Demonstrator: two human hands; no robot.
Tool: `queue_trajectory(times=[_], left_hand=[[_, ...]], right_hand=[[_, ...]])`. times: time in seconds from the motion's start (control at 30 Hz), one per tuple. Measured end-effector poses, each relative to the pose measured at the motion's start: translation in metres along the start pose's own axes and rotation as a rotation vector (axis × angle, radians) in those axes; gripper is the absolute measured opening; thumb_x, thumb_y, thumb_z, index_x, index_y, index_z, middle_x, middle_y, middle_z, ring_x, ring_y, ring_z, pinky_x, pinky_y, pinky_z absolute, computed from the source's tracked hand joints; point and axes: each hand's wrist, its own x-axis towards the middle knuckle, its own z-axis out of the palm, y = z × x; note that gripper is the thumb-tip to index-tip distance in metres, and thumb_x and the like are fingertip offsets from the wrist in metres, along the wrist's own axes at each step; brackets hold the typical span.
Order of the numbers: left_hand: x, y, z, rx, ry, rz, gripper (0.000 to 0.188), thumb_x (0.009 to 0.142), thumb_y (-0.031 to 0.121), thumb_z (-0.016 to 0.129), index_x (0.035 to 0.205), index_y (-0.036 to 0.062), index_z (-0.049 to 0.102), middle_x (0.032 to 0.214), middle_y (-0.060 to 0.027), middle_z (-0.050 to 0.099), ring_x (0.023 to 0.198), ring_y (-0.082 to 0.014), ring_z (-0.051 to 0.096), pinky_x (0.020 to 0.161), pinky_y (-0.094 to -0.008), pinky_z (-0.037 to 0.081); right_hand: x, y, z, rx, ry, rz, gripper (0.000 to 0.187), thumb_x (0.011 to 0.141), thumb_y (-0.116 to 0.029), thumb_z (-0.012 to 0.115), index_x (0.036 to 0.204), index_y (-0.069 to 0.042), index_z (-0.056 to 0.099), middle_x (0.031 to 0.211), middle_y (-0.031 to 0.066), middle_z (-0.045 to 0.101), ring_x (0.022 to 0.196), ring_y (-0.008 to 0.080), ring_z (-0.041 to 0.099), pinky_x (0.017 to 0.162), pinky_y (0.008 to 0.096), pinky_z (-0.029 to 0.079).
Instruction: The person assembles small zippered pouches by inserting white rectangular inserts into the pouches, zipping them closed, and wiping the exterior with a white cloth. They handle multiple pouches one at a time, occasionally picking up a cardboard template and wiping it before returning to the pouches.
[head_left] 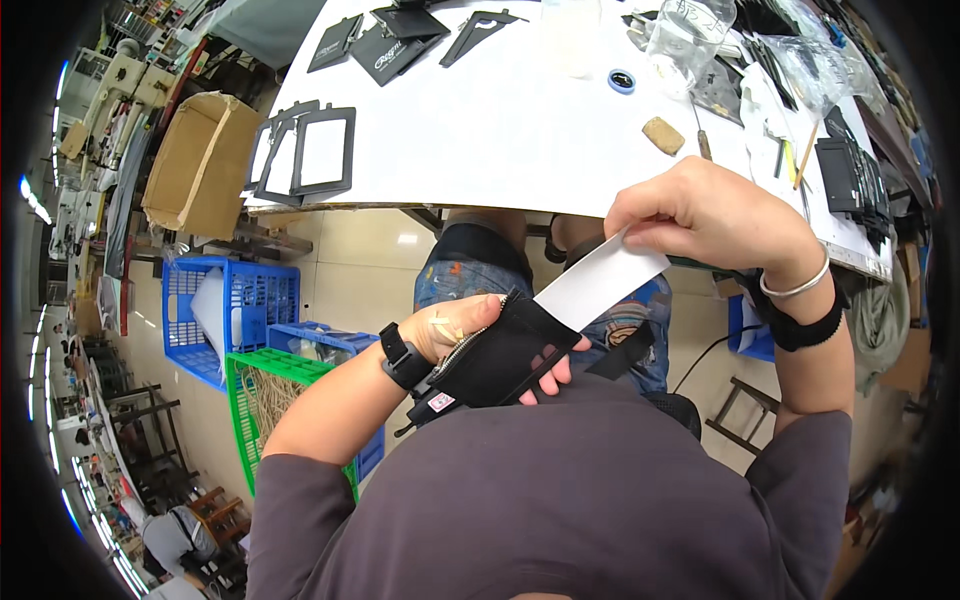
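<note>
Near my lap, my left hand (448, 328) grips a small black zippered pouch (500, 358), its thumb along the zipper side and fingertips showing past the far side. From the pouch's upper right edge sticks out a white card (602, 284). Its lower end meets the pouch; whether it reaches inside is hard to make out. Up at the card's outer end, my right hand (690, 212) pinches it between thumb and fingers. A black strap with a small tag (440, 402) hangs at the pouch's lower left.
Along the front of the white table (480, 130) lie black-framed holders (325, 150) at left and black pouches (385, 52) farther back. A blue tape roll (621, 81), brown block (663, 136) and awl-like tool (704, 144) sit at right. Blue (262, 290) and green crates (240, 400) stand left.
</note>
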Motion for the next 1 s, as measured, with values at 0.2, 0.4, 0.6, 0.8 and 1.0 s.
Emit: queue_trajectory(times=[0.2, 0.4, 0.6, 0.8, 1.0], left_hand=[[0.01, 0.0, -0.006, -0.072, -0.082, 0.023, 0.107, 0.069, 0.067, 0.058, 0.133, -0.0119, 0.026, 0.113, -0.0257, 0.052, 0.105, -0.0318, 0.057, 0.086, -0.0431, 0.05], [0.009, 0.001, -0.017, -0.246, -0.062, 0.088, 0.11, 0.066, 0.071, 0.056, 0.135, -0.0089, 0.025, 0.116, -0.0268, 0.051, 0.106, -0.0337, 0.056, 0.087, -0.048, 0.048], [0.01, -0.003, -0.023, -0.238, -0.094, 0.138, 0.107, 0.068, 0.074, 0.049, 0.135, -0.0071, 0.027, 0.118, -0.0267, 0.051, 0.105, -0.0319, 0.056, 0.086, -0.0462, 0.049], [0.011, 0.0, -0.018, -0.188, -0.098, 0.17, 0.105, 0.068, 0.07, 0.054, 0.133, -0.0078, 0.03, 0.117, -0.0239, 0.053, 0.105, -0.0304, 0.057, 0.089, -0.0427, 0.049], [0.008, -0.004, -0.013, -0.116, -0.091, 0.155, 0.104, 0.069, 0.067, 0.058, 0.133, -0.0088, 0.029, 0.117, -0.0245, 0.052, 0.103, -0.0302, 0.058, 0.09, -0.0412, 0.048]], right_hand=[[0.02, 0.001, 0.033, 0.23, -0.138, 0.041, 0.013, 0.081, -0.011, 0.058, 0.091, -0.003, 0.062, 0.068, 0.0091, 0.06, 0.06, 0.0194, 0.057, 0.06, 0.0299, 0.045], [0.019, 0.014, 0.044, 0.745, 0.08, 0.287, 0.008, 0.08, -0.007, 0.062, 0.082, 0.0, 0.061, 0.07, 0.0012, 0.06, 0.064, 0.0066, 0.053, 0.059, 0.0216, 0.046], [0.021, 0.005, 0.06, 0.744, 0.11, 0.272, 0.005, 0.08, -0.004, 0.063, 0.08, 0.0, 0.06, 0.072, 0.0018, 0.06, 0.067, 0.0065, 0.054, 0.062, 0.0207, 0.044], [0.02, -0.003, 0.067, 0.836, 0.163, 0.349, 0.007, 0.082, -0.006, 0.063, 0.084, 0.0, 0.06, 0.073, 0.0001, 0.058, 0.068, 0.0053, 0.053, 0.062, 0.0197, 0.043], [0.011, 0.001, 0.063, 0.88, 0.215, 0.357, 0.005, 0.081, -0.004, 0.061, 0.083, 0.0, 0.06, 0.073, 0.0027, 0.061, 0.07, 0.0067, 0.055, 0.064, 0.0212, 0.045]])
